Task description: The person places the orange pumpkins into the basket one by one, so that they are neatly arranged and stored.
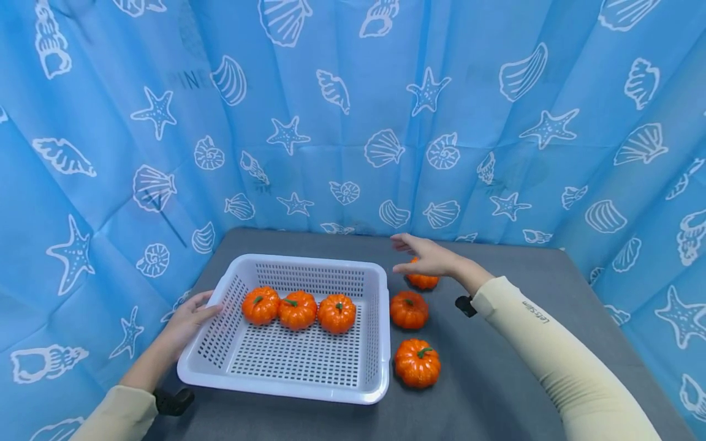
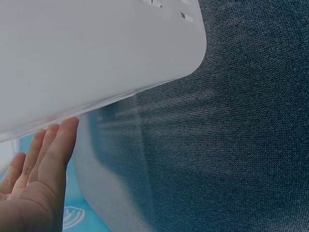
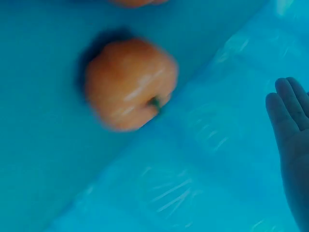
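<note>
White basket [image 1: 287,391] holds three pumpkins [image 1: 298,310], three others [image 1: 409,310] apparently to go at its right; straight-fingered left hand [image 1: 190,320] touches its rim, right hand [image 1: 427,256] hovers spread, right of it!

White rectangular perforated plastic basket [image 1: 281,392] sits on the left part of the dark grey table [image 1: 496,392]. In it, glossy orange ribbed pumpkins in a close row: left pumpkin [image 1: 261,305], middle pumpkin [image 1: 298,310], right pumpkin [image 1: 337,314]. Right of basket, on table, more of the same, front to back: front pumpkin [image 1: 417,364], centre pumpkin [image 1: 409,310], rear pumpkin [image 1: 423,282]. Bare left hand [image 1: 189,321] at basket's left rim; bare right hand [image 1: 425,255] by rear pumpkin. Blue seashell-print curtain [image 1: 353,110] behind table, also left and right.
</note>
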### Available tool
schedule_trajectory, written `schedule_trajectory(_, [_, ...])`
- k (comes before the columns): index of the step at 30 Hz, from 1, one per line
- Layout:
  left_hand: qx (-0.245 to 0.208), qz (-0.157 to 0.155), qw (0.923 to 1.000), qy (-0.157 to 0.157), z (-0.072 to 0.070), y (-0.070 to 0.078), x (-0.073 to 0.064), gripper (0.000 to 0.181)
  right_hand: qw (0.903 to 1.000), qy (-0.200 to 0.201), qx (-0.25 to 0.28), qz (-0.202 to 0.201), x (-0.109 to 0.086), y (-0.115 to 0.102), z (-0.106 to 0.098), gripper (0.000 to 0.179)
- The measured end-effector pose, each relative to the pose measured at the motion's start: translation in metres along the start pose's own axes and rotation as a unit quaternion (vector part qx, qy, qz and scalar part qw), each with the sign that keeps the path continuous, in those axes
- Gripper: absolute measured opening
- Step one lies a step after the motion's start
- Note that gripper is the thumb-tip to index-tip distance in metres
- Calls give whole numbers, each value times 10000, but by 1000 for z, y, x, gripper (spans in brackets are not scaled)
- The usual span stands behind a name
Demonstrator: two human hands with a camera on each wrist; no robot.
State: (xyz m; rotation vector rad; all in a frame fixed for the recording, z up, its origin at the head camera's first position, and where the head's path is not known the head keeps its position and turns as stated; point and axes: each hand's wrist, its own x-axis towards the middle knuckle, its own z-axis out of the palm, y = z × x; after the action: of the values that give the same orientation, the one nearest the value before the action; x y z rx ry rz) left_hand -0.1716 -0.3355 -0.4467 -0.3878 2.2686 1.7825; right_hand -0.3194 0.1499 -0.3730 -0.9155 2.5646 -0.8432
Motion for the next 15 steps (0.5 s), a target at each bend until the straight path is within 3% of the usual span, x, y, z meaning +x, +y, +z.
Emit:
schedule_trajectory(7, [96,2,9999,48,1,1,0,76,9988,257,124,400,-38,45,-12,78])
schedule_trajectory(15, [128,-68,9998,130,1,0,0,77,9956,329,258,838,-86,84,-2,80])
